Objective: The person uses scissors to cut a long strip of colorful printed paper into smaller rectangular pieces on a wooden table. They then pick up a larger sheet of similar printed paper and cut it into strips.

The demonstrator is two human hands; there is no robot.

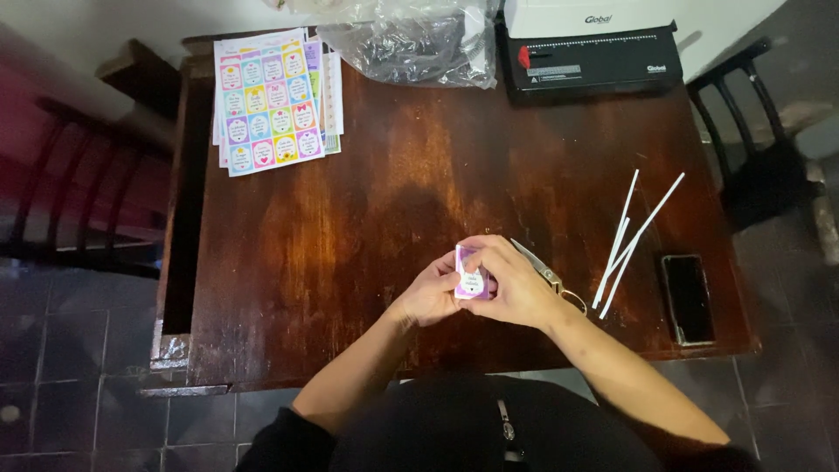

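Gripping a small purple card [470, 273], both hands' fingers [489, 253] clamped on it, pastel sticker sheets [266, 100] far left, scissors [546, 275] beside

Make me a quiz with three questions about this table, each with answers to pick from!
1. Where do the scissors lie?
A. just right of the hands
B. on the sticker sheets
C. on the floor

2. How many white sticks lie on the table?
A. one
B. three
C. six

3. What are the hands doing?
A. resting flat on the table
B. both holding a small purple card
C. gripping the scissors

Answers:
1. A: the scissors lie beside the right hand, between it and the sticks.
2. B: three thin white sticks lie near the dark phone.
3. B: the left hand and the right hand close around the card from both sides.
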